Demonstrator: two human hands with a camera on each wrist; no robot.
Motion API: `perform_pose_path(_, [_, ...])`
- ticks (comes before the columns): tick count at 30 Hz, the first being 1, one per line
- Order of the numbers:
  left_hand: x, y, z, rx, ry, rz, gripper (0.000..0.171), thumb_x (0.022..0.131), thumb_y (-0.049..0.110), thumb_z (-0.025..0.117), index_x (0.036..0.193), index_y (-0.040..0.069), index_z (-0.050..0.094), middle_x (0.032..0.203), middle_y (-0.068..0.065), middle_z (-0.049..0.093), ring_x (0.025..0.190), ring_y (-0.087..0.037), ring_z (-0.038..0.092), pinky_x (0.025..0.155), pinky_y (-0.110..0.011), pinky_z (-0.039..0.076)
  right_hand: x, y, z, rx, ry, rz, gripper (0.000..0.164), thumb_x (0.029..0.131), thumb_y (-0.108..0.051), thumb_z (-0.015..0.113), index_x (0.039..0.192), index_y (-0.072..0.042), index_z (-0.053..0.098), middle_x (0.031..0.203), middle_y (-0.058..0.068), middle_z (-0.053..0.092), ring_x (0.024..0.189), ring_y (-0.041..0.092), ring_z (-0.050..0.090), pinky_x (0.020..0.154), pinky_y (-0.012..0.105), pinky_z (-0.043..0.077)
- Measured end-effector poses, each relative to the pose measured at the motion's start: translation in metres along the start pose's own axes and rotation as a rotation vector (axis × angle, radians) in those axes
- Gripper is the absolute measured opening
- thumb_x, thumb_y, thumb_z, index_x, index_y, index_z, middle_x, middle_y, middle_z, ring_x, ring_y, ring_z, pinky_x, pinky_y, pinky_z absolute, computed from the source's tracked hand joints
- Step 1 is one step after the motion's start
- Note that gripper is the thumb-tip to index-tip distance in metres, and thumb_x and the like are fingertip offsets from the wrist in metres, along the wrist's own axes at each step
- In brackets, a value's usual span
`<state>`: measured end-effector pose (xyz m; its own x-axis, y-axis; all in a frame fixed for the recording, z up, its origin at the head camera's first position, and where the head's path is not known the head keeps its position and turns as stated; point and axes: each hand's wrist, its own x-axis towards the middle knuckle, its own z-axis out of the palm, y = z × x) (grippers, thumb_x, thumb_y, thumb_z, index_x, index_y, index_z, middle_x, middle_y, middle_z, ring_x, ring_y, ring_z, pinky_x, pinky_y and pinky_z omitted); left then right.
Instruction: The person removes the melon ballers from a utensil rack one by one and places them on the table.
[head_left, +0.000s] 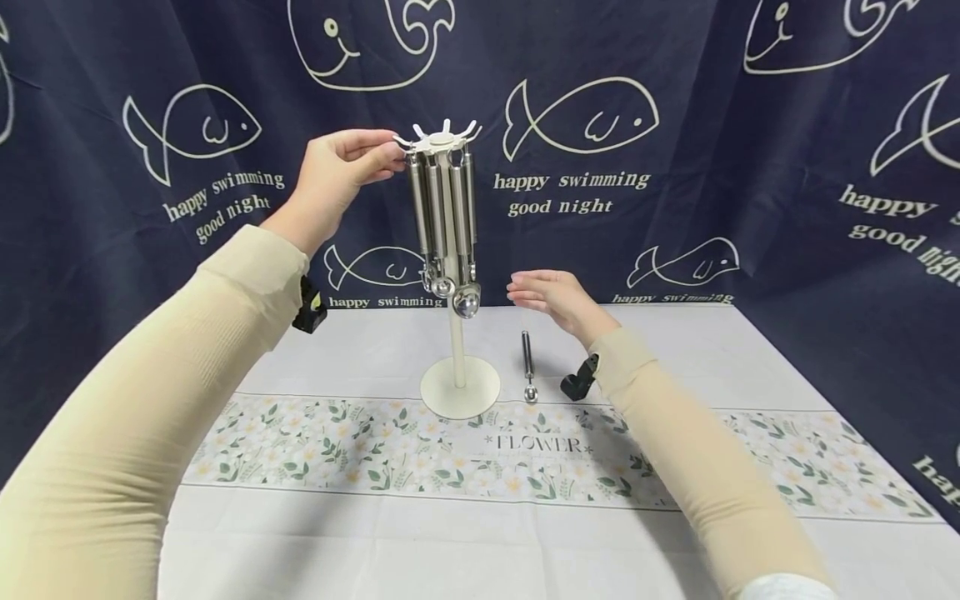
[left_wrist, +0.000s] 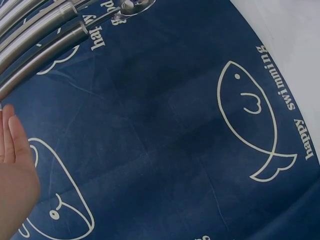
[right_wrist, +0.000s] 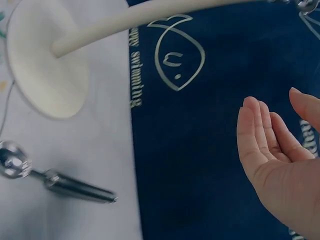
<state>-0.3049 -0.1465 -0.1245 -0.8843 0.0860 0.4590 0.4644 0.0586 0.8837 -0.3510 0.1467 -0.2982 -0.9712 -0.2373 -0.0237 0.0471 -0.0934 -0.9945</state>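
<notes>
A white utensil rack point(head_left: 457, 350) stands upright on a round base, its hooks spread around the top. Several steel scoops point(head_left: 467, 300) hang from it, bowls down; their handles also cross the upper left of the left wrist view. At the rack's left side, my left hand point(head_left: 337, 175) pinches a hook end between thumb and fingers, right beside the top of a handle. My right hand point(head_left: 558, 300) hovers to the right of the hanging bowls, fingers extended and holding nothing. Below it, another steel scoop point(head_left: 528, 367) lies on the table, bowl toward me.
A white table point(head_left: 360, 533) carries a printed flower band point(head_left: 300, 442) across its middle, overlapped by the rack's base. Behind it hangs a dark blue curtain point(head_left: 480, 50) with fish drawings. Black wrist cameras point(head_left: 309, 307) sit at both cuffs.
</notes>
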Motion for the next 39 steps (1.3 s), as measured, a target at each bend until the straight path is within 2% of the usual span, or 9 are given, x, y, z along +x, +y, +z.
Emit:
perform_pose_path(7, [-0.001,-0.001,0.0,-0.013,0.008,0.006,0.04,0.082,0.013,0.078,0.117,-0.002,0.066,0.088,0.0,0.073,0.086,-0.013,0.07,0.087,-0.021,0.054,-0.003,-0.023,0.015,0.004,-0.048,-0.058,0.047,0.095,-0.011,0.062,0.135,0.008,0.048,0.105,0.012,0.069,0.089,0.017,0.07,0.09,0.029,0.055])
perform_pose_path(14, [-0.001,-0.001,-0.001,-0.002,0.008,0.019,0.035,0.082,0.012,0.077,0.114,-0.001,0.067,0.09,0.0,0.072,0.088,-0.013,0.069,0.088,-0.021,0.053,-0.006,-0.04,0.023,0.01,-0.076,-0.126,0.042,0.099,-0.011,0.055,0.139,0.0,0.048,0.112,0.011,0.066,0.103,0.02,0.067,0.097,0.033,0.052])
perform_pose_path(22, [0.0,0.0,-0.001,0.013,0.003,0.023,0.033,0.083,0.013,0.077,0.113,0.0,0.068,0.09,-0.001,0.072,0.088,-0.013,0.069,0.087,-0.021,0.053,-0.005,-0.06,0.038,0.054,-0.105,-0.202,0.043,0.097,-0.009,0.058,0.138,0.002,0.048,0.132,0.022,0.057,0.118,0.029,0.06,0.102,0.034,0.048])
perform_pose_path(25, [0.0,0.0,-0.001,0.006,0.003,0.024,0.033,0.083,0.013,0.077,0.112,0.0,0.068,0.09,-0.001,0.072,0.089,-0.014,0.069,0.087,-0.02,0.053,-0.005,-0.066,0.044,0.079,-0.122,-0.243,0.043,0.097,-0.008,0.058,0.137,0.004,0.048,0.13,0.021,0.058,0.118,0.029,0.06,0.103,0.035,0.048])
perform_pose_path(32, [-0.002,0.001,0.0,-0.013,0.003,0.034,0.033,0.083,0.012,0.077,0.112,0.0,0.068,0.09,-0.002,0.072,0.089,-0.015,0.069,0.086,-0.02,0.053,-0.005,-0.077,0.054,0.143,-0.136,-0.319,0.039,0.096,-0.004,0.058,0.134,0.005,0.051,0.119,0.015,0.063,0.106,0.022,0.064,0.103,0.034,0.048])
perform_pose_path(39, [-0.005,0.003,0.003,-0.021,0.005,0.034,0.032,0.084,0.009,0.076,0.112,-0.003,0.066,0.087,0.0,0.071,0.087,-0.015,0.069,0.086,-0.02,0.054,-0.007,-0.084,0.062,0.139,-0.135,-0.349,0.038,0.095,0.001,0.057,0.132,0.008,0.053,0.117,0.013,0.066,0.099,0.016,0.067,0.1,0.035,0.05])
